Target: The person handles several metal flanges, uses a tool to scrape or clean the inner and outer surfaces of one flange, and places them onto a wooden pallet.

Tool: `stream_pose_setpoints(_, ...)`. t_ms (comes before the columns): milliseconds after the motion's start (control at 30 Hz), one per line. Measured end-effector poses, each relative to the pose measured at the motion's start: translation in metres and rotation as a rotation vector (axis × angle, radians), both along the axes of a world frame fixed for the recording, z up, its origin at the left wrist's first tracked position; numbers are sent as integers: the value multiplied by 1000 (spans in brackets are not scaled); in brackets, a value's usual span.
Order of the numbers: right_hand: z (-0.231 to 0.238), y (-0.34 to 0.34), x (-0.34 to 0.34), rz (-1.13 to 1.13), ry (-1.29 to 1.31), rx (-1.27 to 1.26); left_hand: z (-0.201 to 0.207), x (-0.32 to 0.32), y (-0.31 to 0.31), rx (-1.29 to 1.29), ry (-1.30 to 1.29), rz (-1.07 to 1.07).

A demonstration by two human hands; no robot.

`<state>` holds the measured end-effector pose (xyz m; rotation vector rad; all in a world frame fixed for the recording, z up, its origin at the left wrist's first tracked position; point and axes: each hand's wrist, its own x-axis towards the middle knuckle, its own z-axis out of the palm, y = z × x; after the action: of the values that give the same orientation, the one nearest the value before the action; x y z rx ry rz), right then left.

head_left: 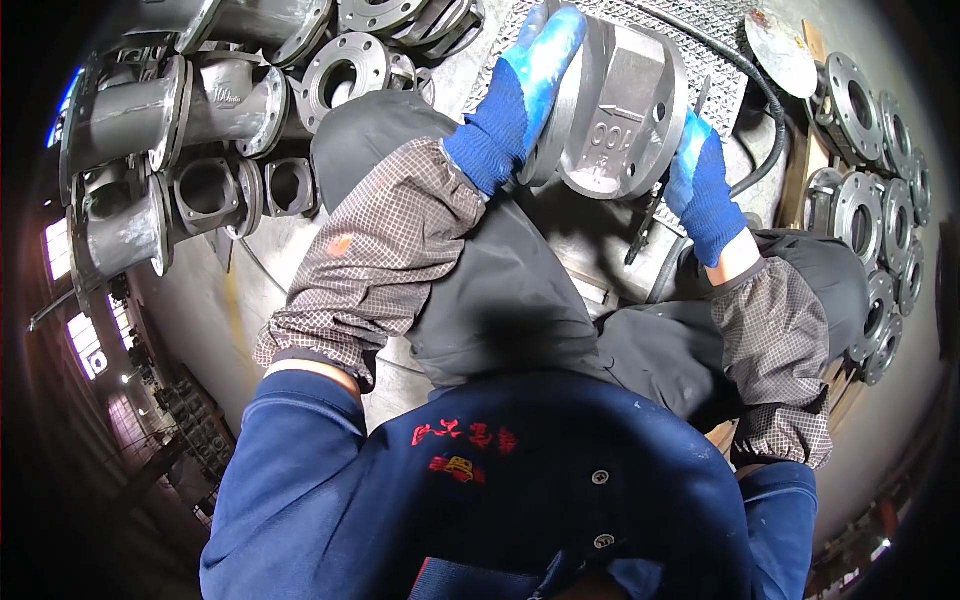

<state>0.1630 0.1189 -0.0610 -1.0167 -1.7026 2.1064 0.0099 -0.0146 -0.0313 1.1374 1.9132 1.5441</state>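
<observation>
A grey cast-metal valve body (612, 120) with a round flange at each end is between my two hands, above my knees. Raised markings and an arrow show on its side. My left hand (535, 75), in a blue coated glove, lies along the left flange with its fingers pressed against it. My right hand (697, 175), gloved the same way, is at the right flange; its fingers are partly hidden behind the rim. Beside that flange, a thin dark rod-like tool (645, 228) slants down between my knees. What holds the rod cannot be made out.
A textured metal plate (735, 25) lies beyond the valve body, with a black hose (770, 95) curving over it. Several flanged castings (220, 110) are stacked at the left. More flanged parts (860, 215) stand in rows at the right, by wooden boards (797, 180).
</observation>
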Motion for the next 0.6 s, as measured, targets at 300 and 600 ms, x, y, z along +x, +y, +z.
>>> stream_pose_setpoints(300, -9, 15, -2, 47, 193, -68, -6, -17, 6, 24, 488, -10)
stream_pose_setpoints(600, -11, 48, 2, 310, -46, 989, 10, -3, 37, 55, -304, 55)
